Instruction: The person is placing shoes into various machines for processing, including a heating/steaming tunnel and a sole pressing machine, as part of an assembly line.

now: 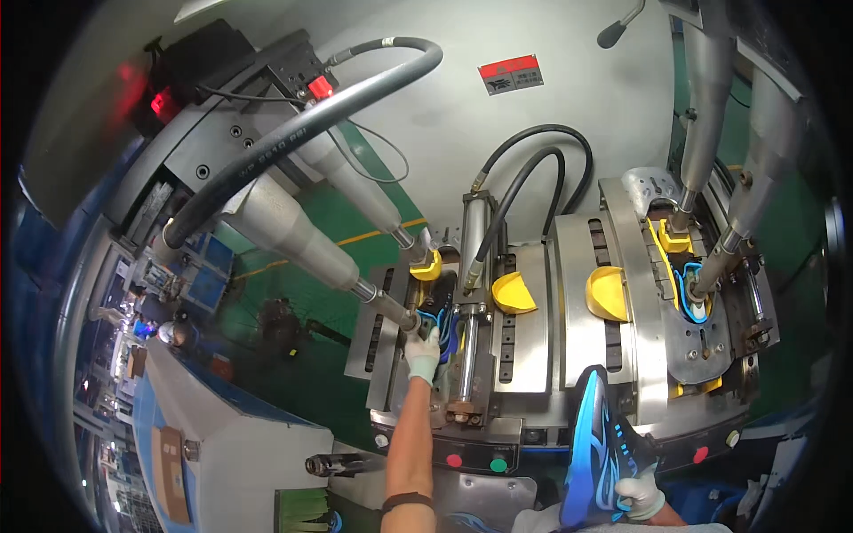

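My left hand (422, 355), in a pale glove, reaches into the left station of a metal press. Its fingers are closed around the heel end of a black and blue sneaker (435, 306), part of which is hidden by the hand and a press rod (386, 305). My right hand (641, 497), also gloved, grips a second sneaker (591, 453) near its collar. That sneaker is held upright at the press's front edge, toe up, its bright blue sole facing left. Another blue-trimmed sneaker (686, 289) sits clamped under rods in the right station.
Curved yellow pads (514, 293) stand on the metal bed between the stations. Black hoses (542, 155) loop over a cylinder (466, 355). Red (454, 461) and green buttons (498, 465) line the front panel. A white and blue cabinet (240, 435) is at left; a person (169, 329) works farther off.
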A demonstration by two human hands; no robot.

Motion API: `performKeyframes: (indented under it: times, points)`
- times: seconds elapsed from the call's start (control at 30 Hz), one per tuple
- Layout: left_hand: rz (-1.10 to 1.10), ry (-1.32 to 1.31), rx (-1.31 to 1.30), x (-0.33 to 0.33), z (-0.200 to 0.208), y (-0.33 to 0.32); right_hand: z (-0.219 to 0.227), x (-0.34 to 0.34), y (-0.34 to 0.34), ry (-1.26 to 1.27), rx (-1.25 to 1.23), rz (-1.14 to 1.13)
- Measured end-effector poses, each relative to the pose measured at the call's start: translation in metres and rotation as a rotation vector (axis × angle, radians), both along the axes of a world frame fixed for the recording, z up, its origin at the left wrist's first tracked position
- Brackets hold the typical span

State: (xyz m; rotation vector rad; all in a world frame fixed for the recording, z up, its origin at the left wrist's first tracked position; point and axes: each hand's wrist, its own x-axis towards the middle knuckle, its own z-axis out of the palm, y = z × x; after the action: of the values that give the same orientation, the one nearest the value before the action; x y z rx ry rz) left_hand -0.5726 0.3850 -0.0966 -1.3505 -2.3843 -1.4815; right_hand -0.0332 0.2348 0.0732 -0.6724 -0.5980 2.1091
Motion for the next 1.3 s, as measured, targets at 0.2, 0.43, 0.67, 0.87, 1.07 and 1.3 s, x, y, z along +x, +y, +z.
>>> performKeyframes:
  times: [0.2,0.43,0.67,0.87,1.07,1.3]
  points:
    - [-0.019,-0.313,0.024,-0.021,0.050,-0.001,0.024,-0.030,0.015,-0.204,-0.025,0.005]
    - [0.046,-0.561,0.154,0.024,0.103,-0.114,0.037,-0.097,0.031,-0.209,0.149,0.045]
    - [0.347,-0.547,0.285,0.102,0.163,-0.336,0.033,-0.260,0.105,-0.133,0.081,0.446]
    - [0.740,-0.607,0.137,0.168,0.108,-0.505,-0.039,-0.425,0.192,-0.722,0.166,0.269]
    - [0.967,-0.548,-0.198,0.251,0.081,-0.593,-0.173,-0.485,0.264,-1.356,0.588,-0.021]
    - [1.011,-0.464,-0.309,0.386,-0.048,-0.645,-0.160,-0.512,0.248,-1.496,0.576,0.169]
